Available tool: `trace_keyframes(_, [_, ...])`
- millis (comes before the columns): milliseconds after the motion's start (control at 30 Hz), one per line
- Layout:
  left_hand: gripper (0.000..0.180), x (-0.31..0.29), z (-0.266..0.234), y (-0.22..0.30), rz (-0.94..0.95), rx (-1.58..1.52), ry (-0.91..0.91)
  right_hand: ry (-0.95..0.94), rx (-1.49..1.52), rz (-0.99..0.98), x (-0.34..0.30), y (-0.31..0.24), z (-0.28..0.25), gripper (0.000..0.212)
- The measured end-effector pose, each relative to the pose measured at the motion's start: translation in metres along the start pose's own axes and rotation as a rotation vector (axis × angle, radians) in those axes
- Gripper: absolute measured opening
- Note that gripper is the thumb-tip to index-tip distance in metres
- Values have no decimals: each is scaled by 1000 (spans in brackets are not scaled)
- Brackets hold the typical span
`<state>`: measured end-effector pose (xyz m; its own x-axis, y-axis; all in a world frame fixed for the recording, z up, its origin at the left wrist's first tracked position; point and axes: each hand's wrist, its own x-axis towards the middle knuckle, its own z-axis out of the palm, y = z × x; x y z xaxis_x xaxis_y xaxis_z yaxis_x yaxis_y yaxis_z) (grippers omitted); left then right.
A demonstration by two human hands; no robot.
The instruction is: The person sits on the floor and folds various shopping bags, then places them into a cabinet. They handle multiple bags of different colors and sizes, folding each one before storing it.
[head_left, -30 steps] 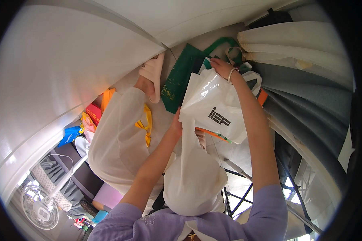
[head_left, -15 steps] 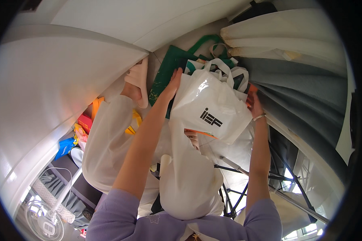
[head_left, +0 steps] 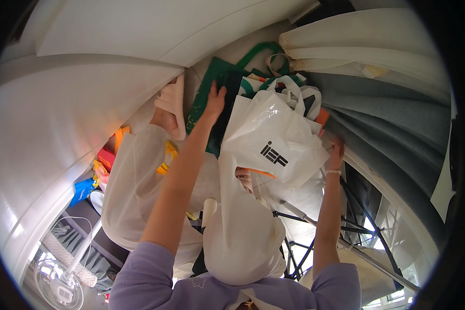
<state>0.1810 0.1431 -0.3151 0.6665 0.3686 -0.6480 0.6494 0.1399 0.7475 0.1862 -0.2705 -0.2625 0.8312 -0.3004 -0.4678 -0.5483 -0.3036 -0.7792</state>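
Observation:
A white plastic carrier bag (head_left: 289,134) with black print lies in front of me, its loop handles pointing away. Behind it and to its left is a dark green bag (head_left: 204,98) with a green strap. Over the green bag's face is my left hand (head_left: 215,103), fingers apart and holding nothing; whether it touches the bag I cannot tell. Beside the white bag's right corner, my right hand (head_left: 336,151) has its fingers stretched out, slightly blurred. An orange edge (head_left: 323,118) of something flat sticks out between the white bag and the grey curtain.
A grey curtain (head_left: 377,113) hangs along the right. Black folding-frame legs (head_left: 356,206) and a metal pole (head_left: 367,253) stand at lower right. My slippered foot (head_left: 166,116) rests left of the green bag. Blue (head_left: 81,191) and red bags (head_left: 106,157) and a fan (head_left: 62,289) are at left.
Both hands have come off the sides of the white bag. The left moved left over the green bag, the right slid down and outward. The white bag has settled slightly.

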Motion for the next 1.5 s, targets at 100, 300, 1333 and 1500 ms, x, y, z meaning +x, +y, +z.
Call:
trace_keyframes(100, [38, -10, -7, 20, 111, 551, 56, 12, 344, 361, -36, 8, 2, 49])
trace_keyframes(300, [24, -3, 10, 12, 281, 383, -42, -121, 186, 152, -14, 16, 57, 50])
trace_keyframes(1333, [39, -187, -150, 165, 237, 535, -398, -105, -65, 256, -80, -18, 17, 62])
trace_keyframes(1500, [34, -266, -232, 177, 466, 146, -46, -261, -667, -528, -112, -81, 56, 48])
